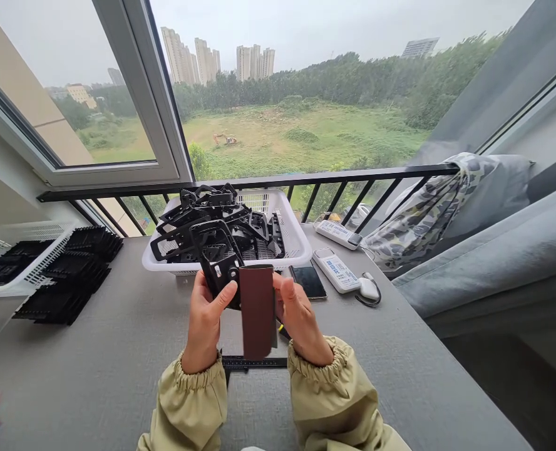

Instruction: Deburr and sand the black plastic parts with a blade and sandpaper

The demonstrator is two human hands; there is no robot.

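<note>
My left hand (207,313) is closed on a black plastic frame part (226,272), its thumb pressing near a round metal fitting. The open loop of the part points up and away from me. My right hand (299,313) grips a folded reddish-brown sheet (257,313) that looks like sandpaper, upright against the part's right side. Its right fingertips are partly hidden behind the sheet. Just beyond my hands, a white plastic basket (297,241) holds a heap of similar black parts (212,203). Beneath my hands lies a black caliper-like tool (254,362) with scale marks.
A dark phone (308,282), two white labelled devices (337,270) and a small white case (369,288) with a strap lie right. Stacks of black plastic pieces (74,272) sit left beside another white basket (47,266). A black railing (353,177) and window border the grey table (132,363).
</note>
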